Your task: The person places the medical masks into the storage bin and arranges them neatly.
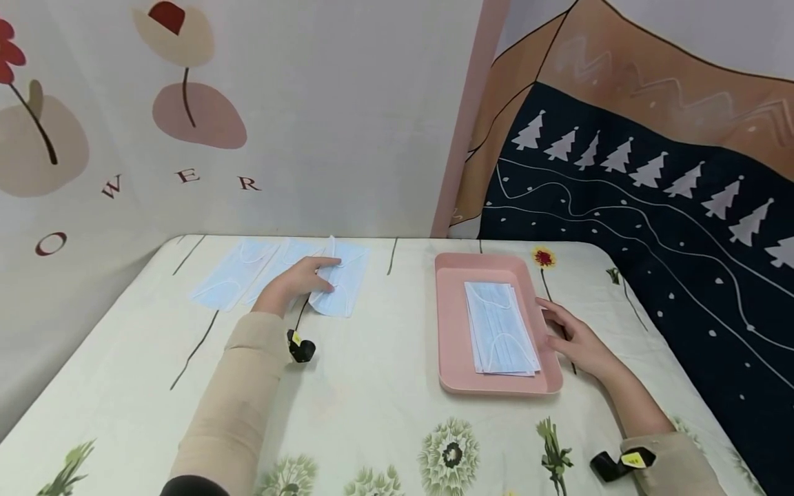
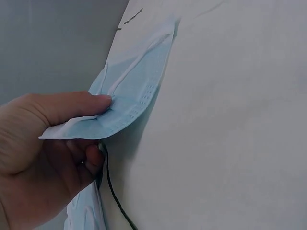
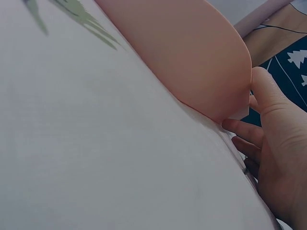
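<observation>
My left hand (image 1: 296, 278) pinches a light blue face mask (image 1: 349, 284) at its left side, thumb on top and fingers underneath. In the left wrist view the held mask (image 2: 139, 81) bends up off the cloth near the thumb, its white ear loop showing. Two more blue masks lie left of this hand, the outer mask (image 1: 225, 279) and a middle mask (image 1: 287, 256) partly behind the hand. My right hand (image 1: 579, 348) rests against the right side of a pink tray (image 1: 451, 324), thumb and fingertips touching its edge. Inside the tray lies a small stack of masks (image 1: 501, 331).
A pale cloth with printed flowers covers the table (image 1: 372, 386). Behind it hangs a white printed curtain (image 1: 347, 124), and a dark tree-patterned cloth (image 1: 651, 227) hangs along the right side. Small black devices are at both wrists, such as the left device (image 1: 302, 348).
</observation>
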`<state>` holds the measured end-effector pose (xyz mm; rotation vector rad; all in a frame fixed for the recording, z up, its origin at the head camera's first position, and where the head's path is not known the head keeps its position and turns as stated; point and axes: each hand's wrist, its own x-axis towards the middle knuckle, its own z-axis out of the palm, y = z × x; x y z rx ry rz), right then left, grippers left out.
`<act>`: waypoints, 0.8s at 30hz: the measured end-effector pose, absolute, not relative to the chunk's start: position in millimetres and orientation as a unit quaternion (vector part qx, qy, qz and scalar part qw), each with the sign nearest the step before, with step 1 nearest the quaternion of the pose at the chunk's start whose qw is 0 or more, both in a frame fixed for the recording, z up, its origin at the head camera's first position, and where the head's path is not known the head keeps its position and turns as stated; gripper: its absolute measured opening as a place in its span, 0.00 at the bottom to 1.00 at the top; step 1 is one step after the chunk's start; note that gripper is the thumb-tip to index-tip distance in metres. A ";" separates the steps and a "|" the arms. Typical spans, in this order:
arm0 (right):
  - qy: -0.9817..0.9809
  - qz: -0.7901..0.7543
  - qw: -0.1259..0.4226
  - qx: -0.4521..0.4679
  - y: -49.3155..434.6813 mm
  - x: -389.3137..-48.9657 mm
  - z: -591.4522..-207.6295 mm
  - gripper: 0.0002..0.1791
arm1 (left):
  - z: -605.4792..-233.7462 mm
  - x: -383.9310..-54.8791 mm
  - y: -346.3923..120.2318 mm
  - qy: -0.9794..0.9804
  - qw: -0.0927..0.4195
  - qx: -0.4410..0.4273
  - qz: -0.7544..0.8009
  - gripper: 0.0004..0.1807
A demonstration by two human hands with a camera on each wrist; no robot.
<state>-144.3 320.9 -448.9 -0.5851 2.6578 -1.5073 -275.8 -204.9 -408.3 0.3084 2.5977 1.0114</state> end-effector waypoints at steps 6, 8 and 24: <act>0.853 -0.485 0.015 -0.191 322.0 -145.2 -449.8 0.35 | -411.9 -270.7 -205.4 0.908 0.161 0.092 0.376 0.37; 0.854 -0.484 0.014 -0.191 322.0 -145.1 -449.8 0.35 | -413.2 -269.0 -204.2 0.906 0.156 0.086 0.385 0.37; 0.853 -0.486 0.015 -0.189 320.9 -144.2 -448.0 0.35 | -402.9 -251.1 -187.1 0.866 0.093 0.070 0.487 0.42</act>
